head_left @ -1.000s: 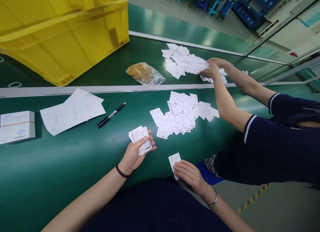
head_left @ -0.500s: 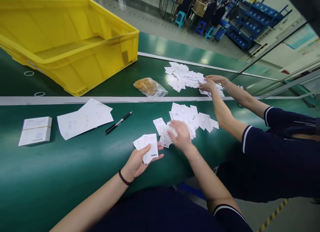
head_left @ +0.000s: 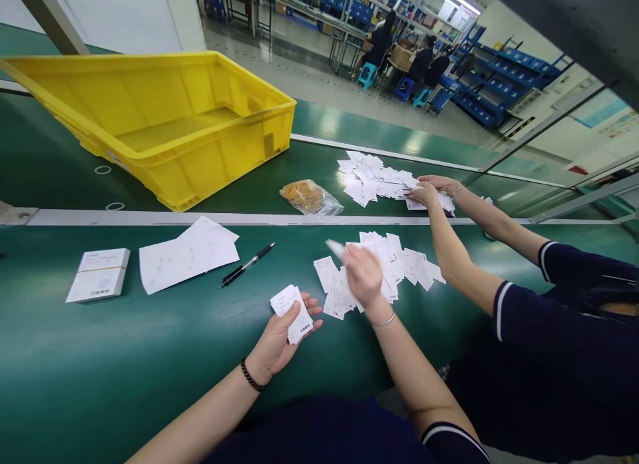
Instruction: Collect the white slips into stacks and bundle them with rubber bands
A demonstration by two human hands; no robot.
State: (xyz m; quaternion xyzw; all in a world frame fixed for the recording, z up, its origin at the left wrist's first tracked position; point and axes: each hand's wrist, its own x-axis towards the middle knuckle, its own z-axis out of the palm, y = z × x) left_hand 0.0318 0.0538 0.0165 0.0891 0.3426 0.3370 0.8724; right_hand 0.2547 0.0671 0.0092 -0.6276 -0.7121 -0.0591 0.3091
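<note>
A small stack of printed white cards (head_left: 292, 312) rests in my left hand (head_left: 284, 334), the thumb pressed on top and the fingers beneath. Over the near pile of loose cards (head_left: 405, 259) is my right hand (head_left: 363, 274), slightly blurred, with its fingers closed on a white card (head_left: 335, 249) that juts out to the left. Part of that pile is hidden behind my right hand. The cards in the pile lie overlapping at odd angles on the green table (head_left: 190, 357).
A banded card stack (head_left: 98, 275), paper sheets (head_left: 187, 254) and a pen (head_left: 247, 265) lie to the left. Behind them stand a yellow bin (head_left: 224, 154) and a bag of rubber bands (head_left: 309, 198). A co-worker's hands (head_left: 430, 190) touch a farther card pile (head_left: 369, 176).
The view has tilted up, so the table things sit lower. My right hand has raised a card off the near pile. The stack in my left hand looks more squared together.
</note>
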